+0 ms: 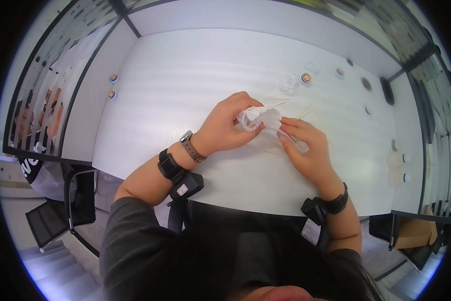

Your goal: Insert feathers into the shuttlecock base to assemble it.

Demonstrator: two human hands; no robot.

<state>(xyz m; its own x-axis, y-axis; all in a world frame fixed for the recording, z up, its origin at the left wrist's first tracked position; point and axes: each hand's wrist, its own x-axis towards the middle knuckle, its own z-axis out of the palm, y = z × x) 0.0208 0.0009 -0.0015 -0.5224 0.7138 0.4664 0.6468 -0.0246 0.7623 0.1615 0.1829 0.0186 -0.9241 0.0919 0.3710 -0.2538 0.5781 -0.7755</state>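
My left hand (231, 123) wraps round a clear, crinkled plastic item (250, 119) near the middle of the table. White, paper-like material (270, 116) spreads from it toward my right hand (305, 145), whose thumb and fingers pinch its right side. A translucent piece (300, 145) shows by the right palm; what it is I cannot make out. Thin wooden sticks (277, 103) lie on the table just beyond and around the hands.
The white table (160, 65) has low partitions. Clear plastic pieces (288, 83) and a round-capped container (306, 78) lie beyond my hands. Two small capped items (113, 79) stand at the left edge, two bottles (397, 177) at the right. A dark oblong object (386, 91) sits back right.
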